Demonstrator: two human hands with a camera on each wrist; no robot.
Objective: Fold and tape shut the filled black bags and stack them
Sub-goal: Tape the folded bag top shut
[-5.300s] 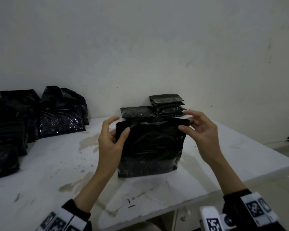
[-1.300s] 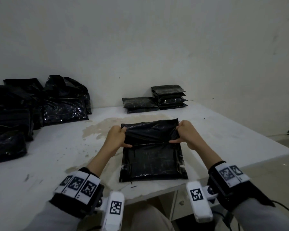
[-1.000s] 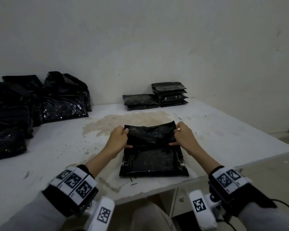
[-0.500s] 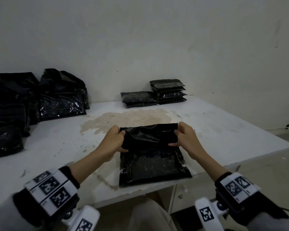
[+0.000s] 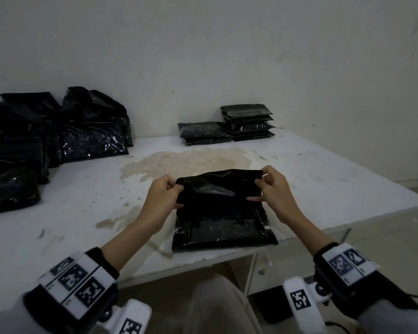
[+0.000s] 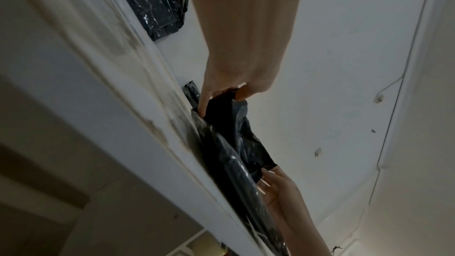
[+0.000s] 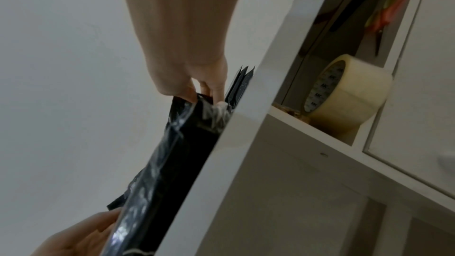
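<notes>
A person's left hand (image 5: 163, 197) and right hand (image 5: 274, 192) each pinch a top corner of a filled, glossy black plastic bag (image 5: 221, 221), its flap lifted while its body lies flat at the near edge of a stained white table (image 5: 323, 189). Sealed flat black packets (image 5: 247, 121) sit stacked by the wall, loose black bags (image 5: 92, 126) at far left. Only the right wrist view shows a roll of clear packing tape (image 7: 344, 92) on a shelf below.

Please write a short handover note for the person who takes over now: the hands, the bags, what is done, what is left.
Left hand and right hand each pinch a top corner of the black bag, which lies flat at the table's near edge.
Done: finished bags are stacked at the back wall.
Left: finish this fold, tape it, stack it. The tape roll sits on a shelf under the table. Unfolded bags wait at the back left.
</notes>
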